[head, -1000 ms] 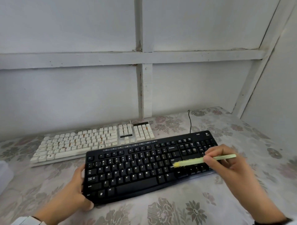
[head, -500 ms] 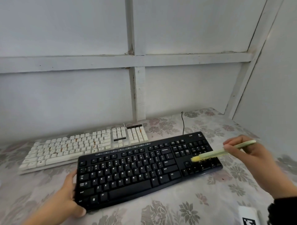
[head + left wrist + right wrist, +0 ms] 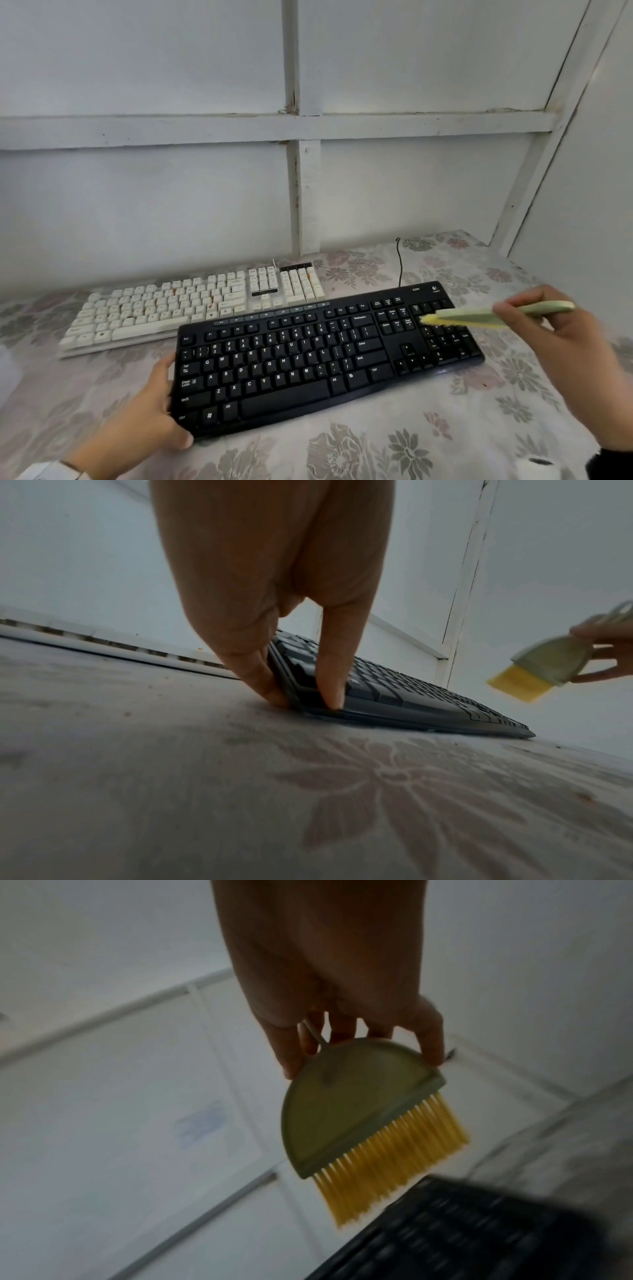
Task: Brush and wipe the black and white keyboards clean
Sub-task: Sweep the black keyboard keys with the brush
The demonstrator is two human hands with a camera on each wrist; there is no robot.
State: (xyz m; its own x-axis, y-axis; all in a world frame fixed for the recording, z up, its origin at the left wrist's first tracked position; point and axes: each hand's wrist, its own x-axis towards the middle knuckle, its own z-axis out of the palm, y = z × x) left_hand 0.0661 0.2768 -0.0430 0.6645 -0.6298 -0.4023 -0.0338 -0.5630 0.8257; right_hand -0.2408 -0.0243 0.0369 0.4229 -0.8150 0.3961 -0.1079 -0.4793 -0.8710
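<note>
Brush over black keyboard, 3 o'clock end

Right hand [image 3: 561, 346] pinches brush [image 3: 479, 317] above numpad of black keyboard [image 3: 322, 359]; left hand [image 3: 147, 421] grips its 9 o'clock edge; white keyboard [image 3: 191, 305] behind on counter [image 3: 394, 445].

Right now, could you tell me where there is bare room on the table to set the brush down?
Bare tablecloth lies in front of the black keyboard, between the two hands, and to its right, under the right hand holding the brush. Behind it, cloth is free right of the white keyboard, up to the black cable. The left is crowded: left hand grips the keyboard's corner.
</note>
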